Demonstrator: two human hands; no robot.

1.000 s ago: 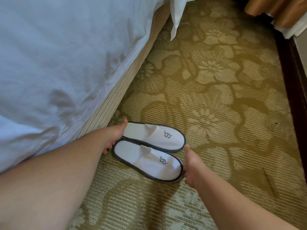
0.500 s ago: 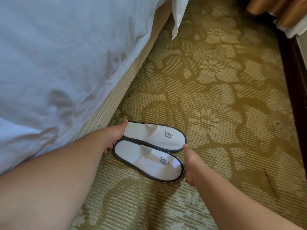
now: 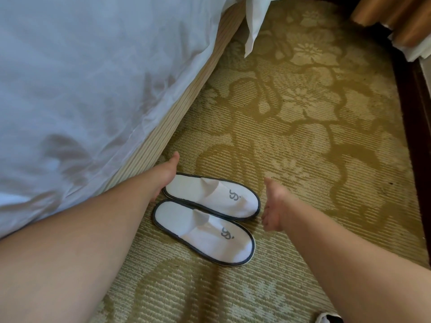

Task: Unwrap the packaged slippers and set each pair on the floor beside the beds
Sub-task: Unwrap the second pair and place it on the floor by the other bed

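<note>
My left hand [image 3: 166, 180] touches the heel of the farther white cloth slipper with dark trim [image 3: 212, 197], thumb lifted, fingers hidden: I cannot tell their hold. My right hand [image 3: 274, 206] hangs slack and empty just beside its toe; the nearer matching slipper [image 3: 205, 234] lies between my wrists

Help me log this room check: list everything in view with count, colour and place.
slippers: 2, white with dark trim, side by side on the carpet beside the bed
bed cover: 1, white, left
bed base: 1, beige striped, under the cover
hanging cloth: 1, white, far bed corner
carpet: 1, gold floral, floor
curtain: 1, tan, top right
unclear item: 1, white and dark, cut off at bottom edge
left hand: 1, at far slipper's heel, thumb raised
right hand: 1, open, apart from the slippers
</note>
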